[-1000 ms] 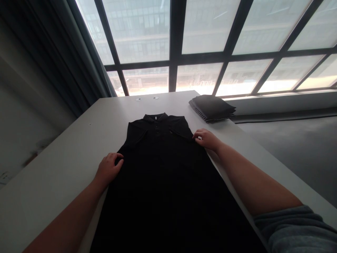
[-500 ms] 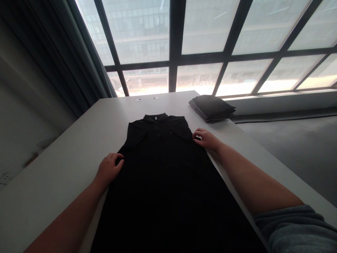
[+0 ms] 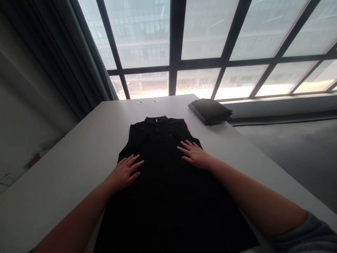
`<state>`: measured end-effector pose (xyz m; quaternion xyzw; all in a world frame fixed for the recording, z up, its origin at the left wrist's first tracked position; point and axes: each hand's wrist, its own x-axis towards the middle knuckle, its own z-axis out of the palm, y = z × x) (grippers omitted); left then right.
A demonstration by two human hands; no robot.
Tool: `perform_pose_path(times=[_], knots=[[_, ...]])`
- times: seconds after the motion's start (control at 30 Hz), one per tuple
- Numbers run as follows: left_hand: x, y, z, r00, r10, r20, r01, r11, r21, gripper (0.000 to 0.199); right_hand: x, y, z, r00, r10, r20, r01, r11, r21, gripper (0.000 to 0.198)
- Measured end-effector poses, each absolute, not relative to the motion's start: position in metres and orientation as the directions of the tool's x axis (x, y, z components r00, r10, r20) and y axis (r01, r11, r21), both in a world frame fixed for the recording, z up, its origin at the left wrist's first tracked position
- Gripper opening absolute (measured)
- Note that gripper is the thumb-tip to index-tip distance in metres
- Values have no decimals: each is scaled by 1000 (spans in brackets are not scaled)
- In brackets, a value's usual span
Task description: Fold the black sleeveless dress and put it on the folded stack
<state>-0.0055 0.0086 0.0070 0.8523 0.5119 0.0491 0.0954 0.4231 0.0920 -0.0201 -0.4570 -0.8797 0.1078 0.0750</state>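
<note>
A black polo shirt lies flat and front side up, its collar toward the window and its short sleeves folded in over the chest. My left hand rests on the shirt's left side, fingers spread. On the right side of the shirt lies my right hand, also flat with its fingers apart. Neither hand grips the cloth. The lower end of the shirt runs toward the bottom of the view.
The shirt is on a white table. At its far right edge sits a stack of dark folded cloth. Two small round white pieces lie near the far edge. Behind stand a large window and a dark curtain.
Both hands have moved inward from the shirt's side edges onto its front. Their curled fingers have opened and spread flat on the cloth.
</note>
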Motion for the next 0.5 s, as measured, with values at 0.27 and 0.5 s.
perform_pose_path(times=[0.27,0.5], knots=[[-1,2,11,416,905,-87,902,-399,164,62,433,40,-11,-560,828,-32,804,534,-263,66],[3,-26,8,376,924,-67,920,-364,144,66,439,-14,-3,-575,816,-56,789,535,-302,68]])
